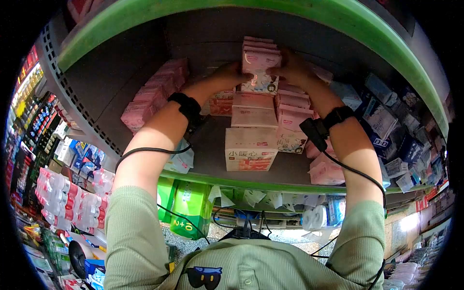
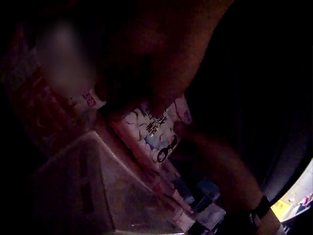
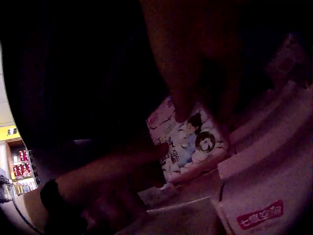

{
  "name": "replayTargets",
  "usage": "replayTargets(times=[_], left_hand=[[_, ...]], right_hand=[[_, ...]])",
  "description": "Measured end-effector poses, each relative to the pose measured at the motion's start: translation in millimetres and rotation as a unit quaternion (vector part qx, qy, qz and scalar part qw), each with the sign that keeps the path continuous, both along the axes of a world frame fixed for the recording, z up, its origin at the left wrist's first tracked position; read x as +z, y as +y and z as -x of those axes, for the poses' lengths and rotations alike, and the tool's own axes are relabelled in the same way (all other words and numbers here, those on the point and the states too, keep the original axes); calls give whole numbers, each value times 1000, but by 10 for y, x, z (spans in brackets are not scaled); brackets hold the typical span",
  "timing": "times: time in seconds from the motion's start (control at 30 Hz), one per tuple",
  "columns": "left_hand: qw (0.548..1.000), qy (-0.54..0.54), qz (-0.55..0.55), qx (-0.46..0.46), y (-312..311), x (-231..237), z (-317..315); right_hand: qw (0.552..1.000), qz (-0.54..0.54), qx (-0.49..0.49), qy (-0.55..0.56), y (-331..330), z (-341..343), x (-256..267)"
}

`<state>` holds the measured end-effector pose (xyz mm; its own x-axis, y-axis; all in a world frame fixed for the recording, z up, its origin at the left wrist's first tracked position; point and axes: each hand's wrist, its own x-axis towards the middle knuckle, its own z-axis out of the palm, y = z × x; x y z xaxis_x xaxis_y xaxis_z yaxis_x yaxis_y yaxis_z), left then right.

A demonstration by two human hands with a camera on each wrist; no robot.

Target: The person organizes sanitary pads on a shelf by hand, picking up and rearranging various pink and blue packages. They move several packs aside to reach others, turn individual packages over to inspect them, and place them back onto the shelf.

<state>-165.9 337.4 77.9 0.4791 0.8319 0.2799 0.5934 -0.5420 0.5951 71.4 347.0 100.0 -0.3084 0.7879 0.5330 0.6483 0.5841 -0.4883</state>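
A pink packet with a printed figure (image 1: 261,75) stands at the far part of the shelf (image 1: 208,157), just beyond the middle row of pale pink boxes (image 1: 251,150), with more pink packets stacked close behind it (image 1: 259,42). The left hand (image 1: 230,75) pinches its left edge and the right hand (image 1: 295,70) its right edge, each thumb lying on the printed front; both wrist views are dark, so the remaining fingers are hard to make out. Right of the middle row stands another row of pink packets (image 1: 293,123); at the far left, a pink row (image 1: 153,94) runs along the shelf's side. Blue packs (image 1: 408,151) crowd the right end. Below the green near edge (image 1: 217,181) sits a green pack (image 1: 189,205), with bottles in red-and-clear wrap (image 1: 60,200) farther left
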Motion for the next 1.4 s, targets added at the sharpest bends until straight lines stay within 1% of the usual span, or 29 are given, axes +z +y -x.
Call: replayTargets(times=[0.03,0.1,0.13,0.2,0.27,0.3,0.37,0.43,0.5,0.57,0.63,0.73,0.8,0.83,0.93,1.03,1.1,1.13,1.2,1.23,1.3,1.37,1.4], left_hand=[[1000,-15,-2,-4,91,-55,0],[999,-45,-7,-16,158,-85,-13],[998,-59,20,-6,134,-64,-21],[993,-86,74,15,65,-21,-23],[986,-111,124,6,113,-11,-47],[981,-123,149,3,156,-14,-46],[977,-150,151,-20,382,-150,-18],[977,-161,133,-33,250,-95,-6],[983,-155,95,-35,80,-32,32],[983,-142,108,-37,188,-38,25],[985,-129,112,-29,127,8,3],[989,-107,103,1,-172,149,-4],[991,-90,93,26,-410,265,-23],[991,-97,91,26,-382,232,-21],[990,-107,87,23,-373,198,-22],[992,-94,84,24,-412,209,2],[992,-91,77,35,-281,139,10],[994,-76,80,24,-231,123,20],[995,-48,84,2,-184,113,36],[997,-48,60,-1,-200,95,45],[999,-46,13,-6,-244,61,86],[1000,-15,-23,0,-89,-8,193],[999,0,-39,3,-25,-28,252]], right_hand=[[1000,17,2,-1,-132,23,61],[995,101,3,12,-222,39,112],[990,142,3,20,-244,19,120],[993,116,-18,12,-143,0,34],[992,123,-20,23,-91,-43,-20],[989,144,-11,38,-224,5,44],[982,180,13,59,-338,39,142],[974,210,41,72,-362,35,178],[978,185,63,72,-256,8,128],[980,170,72,69,-193,-28,82],[982,166,68,65,-345,-3,149],[980,184,33,69,-401,-6,124],[984,173,6,34,-549,29,201],[986,168,-8,17,-606,47,232],[986,165,-3,30,-622,48,219],[983,161,59,70,-418,3,90],[977,177,58,106,-401,-19,32],[973,185,57,124,-428,-12,24],[976,185,59,99,-507,-9,79],[977,184,60,86,-562,-2,125],[983,177,19,41,-749,10,230],[987,160,-10,4,-689,-88,211],[989,148,-19,-10,-494,-264,108]])
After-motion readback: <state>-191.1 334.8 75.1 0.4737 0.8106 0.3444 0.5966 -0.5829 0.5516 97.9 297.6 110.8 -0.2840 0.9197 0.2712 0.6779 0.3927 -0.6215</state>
